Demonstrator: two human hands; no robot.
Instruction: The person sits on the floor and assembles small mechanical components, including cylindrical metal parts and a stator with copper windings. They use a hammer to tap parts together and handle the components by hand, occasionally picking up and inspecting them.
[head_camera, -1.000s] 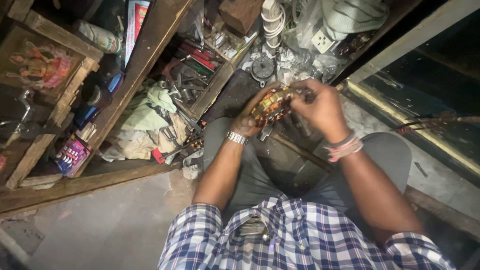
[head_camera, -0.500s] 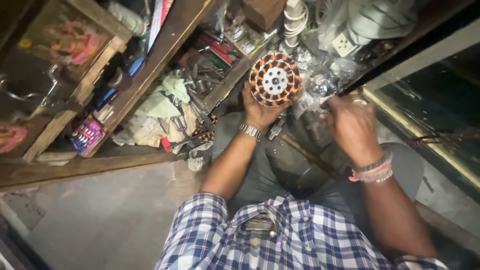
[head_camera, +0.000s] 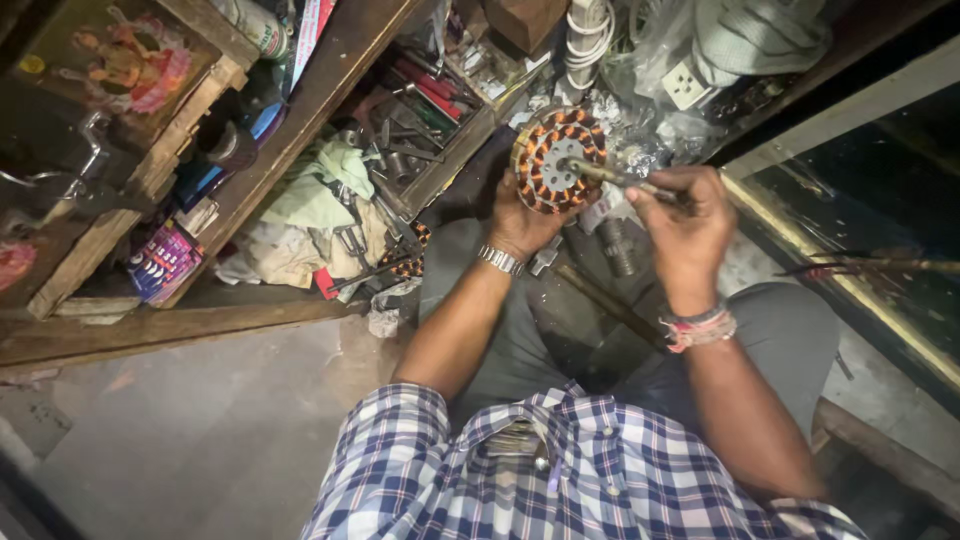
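A cramped repair workshop: wooden shelves (head_camera: 300, 110) at upper left overflow with hand tools (head_camera: 400, 150), rags (head_camera: 310, 205) and metal parts, while coiled wire (head_camera: 588, 30) and an electrical socket (head_camera: 686, 88) crowd the top centre.

Single head-worn view, looking steeply down from close above, over lap and floor.
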